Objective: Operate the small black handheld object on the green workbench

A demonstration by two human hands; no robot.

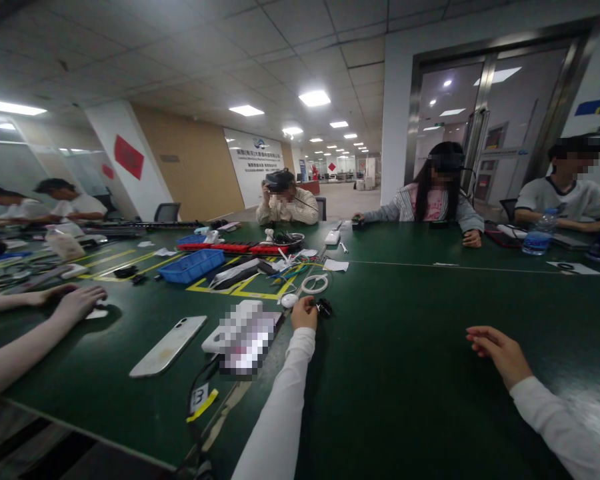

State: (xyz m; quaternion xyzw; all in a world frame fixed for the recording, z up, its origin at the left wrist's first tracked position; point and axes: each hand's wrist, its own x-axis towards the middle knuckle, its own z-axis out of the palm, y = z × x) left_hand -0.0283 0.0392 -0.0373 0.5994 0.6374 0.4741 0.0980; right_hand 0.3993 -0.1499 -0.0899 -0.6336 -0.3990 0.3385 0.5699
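Note:
My left hand is closed at the middle of the green table, its fingers curled around the edge of a small black object whose kind I cannot make out. Just left of those fingers lies a white rounded piece, and a coiled white cable rests a little beyond. My right hand is over the table on the right, fingers loosely bent and apart, with nothing visible in it. Left of my left forearm are a white phone and a partly blurred white device.
A blue tray, tangled wires and a white power strip lie farther back. Another person's hands work at the left. Several people sit around the table; a water bottle stands at the right.

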